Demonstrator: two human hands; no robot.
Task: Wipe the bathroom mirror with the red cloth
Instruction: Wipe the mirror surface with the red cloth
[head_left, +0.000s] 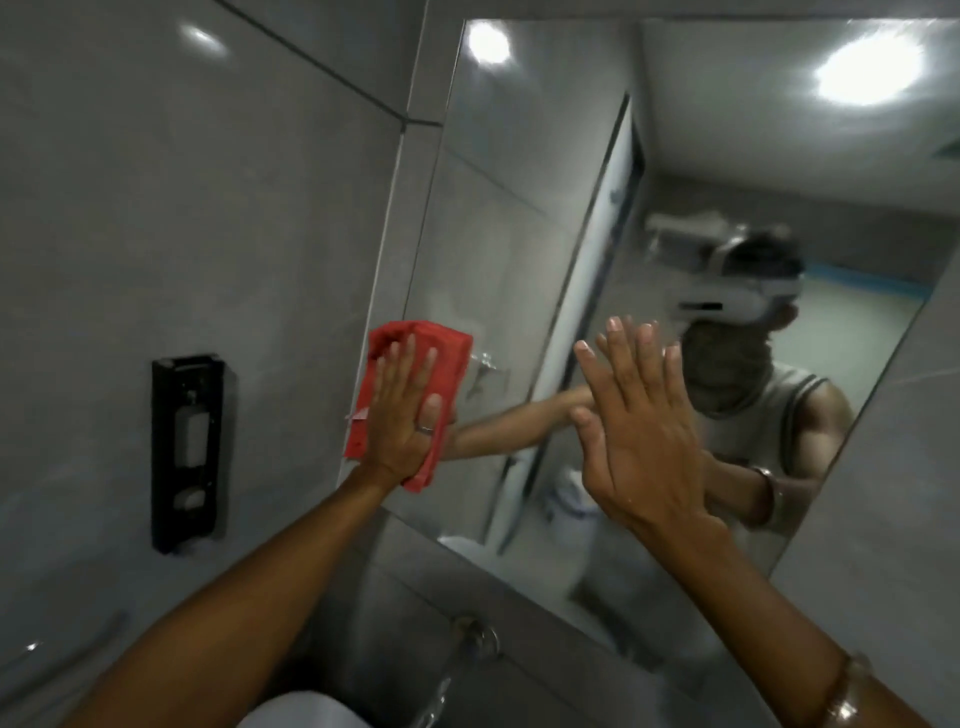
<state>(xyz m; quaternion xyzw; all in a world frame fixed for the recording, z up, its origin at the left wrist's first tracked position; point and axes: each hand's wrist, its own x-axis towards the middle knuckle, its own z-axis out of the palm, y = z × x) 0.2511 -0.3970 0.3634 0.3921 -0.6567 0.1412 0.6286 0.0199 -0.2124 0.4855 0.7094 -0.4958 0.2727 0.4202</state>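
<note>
The left hand (402, 415) presses the folded red cloth (415, 384) flat against the bathroom mirror's (519, 234) left edge, fingers extended together, while the right hand (634, 421), fingers loosely spread, apparently braces on the glass.

Both forearms are bare, with no sleeves in view. The left hand (402, 421) wears a thin silver-coloured ring (426, 429) on one finger. The right hand (636, 431) has no rings showing; a metallic bracelet (844, 696) circles its wrist. In the mirror's blurred reflection, the person wears a light sleeveless top (753, 415) with darker trim and a white head-mounted device (727, 291).
</note>
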